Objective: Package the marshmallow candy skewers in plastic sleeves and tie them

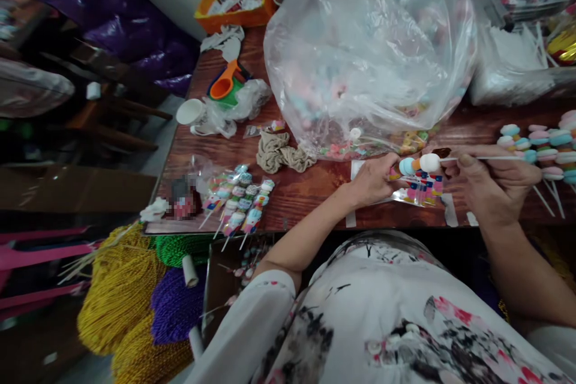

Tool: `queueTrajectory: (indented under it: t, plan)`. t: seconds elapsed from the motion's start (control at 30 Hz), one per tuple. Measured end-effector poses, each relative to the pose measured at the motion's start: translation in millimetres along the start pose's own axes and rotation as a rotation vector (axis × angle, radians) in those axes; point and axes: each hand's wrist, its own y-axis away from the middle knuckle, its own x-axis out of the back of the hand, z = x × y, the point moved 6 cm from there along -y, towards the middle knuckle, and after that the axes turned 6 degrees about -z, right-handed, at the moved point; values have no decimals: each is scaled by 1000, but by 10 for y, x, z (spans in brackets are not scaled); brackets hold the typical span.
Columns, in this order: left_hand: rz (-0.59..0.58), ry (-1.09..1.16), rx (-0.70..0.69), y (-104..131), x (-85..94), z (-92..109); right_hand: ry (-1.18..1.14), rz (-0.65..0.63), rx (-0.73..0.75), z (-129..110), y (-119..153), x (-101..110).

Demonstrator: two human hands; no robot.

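Between my hands is a skewer of marshmallow-like pieces (430,162), held roughly level, with blue, orange and white pieces on a white stick. My left hand (372,182) is closed at its left end, fingertips pinching the last piece. On the right, my right hand (495,186) grips the stick, thumb on top. A small dark brown shiny thing (441,152) shows by the right fingertips; its kind is unclear. Below the skewer, clear packets with red, blue and yellow print (422,189) lie on the table, partly covered by my hands.
A large clear plastic bag (369,54) of pastel pieces fills the table's back. Finished-looking skewers lie left (245,201) and right (551,147). A crumpled beige cloth (281,153), orange tape dispenser (227,81), white cup (191,112) and orange bin (238,9) stand leftward. Yellow cord bundles (119,288) sit below the table edge.
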Motion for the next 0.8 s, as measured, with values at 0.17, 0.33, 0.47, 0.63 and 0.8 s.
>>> queueTrajectory:
  t: [0.17, 0.33, 0.47, 0.63, 0.8]
  plan:
    - [19, 15, 24, -22, -54, -12, 68, -56, -15, 19, 19, -54]
    - [79, 90, 31, -43, -17, 12, 182, -104, 25, -98, 65, -128]
    - [139, 151, 96, -46, 78, -8, 167, -58, 98, -200, 109, -76]
    - [44, 247, 109, -69, 82, -12, 59, -267, 228, -195, 48, -123]
    - [-107, 233, 12, -61, 39, 91, -15, -375, 192, -28, -90, -108]
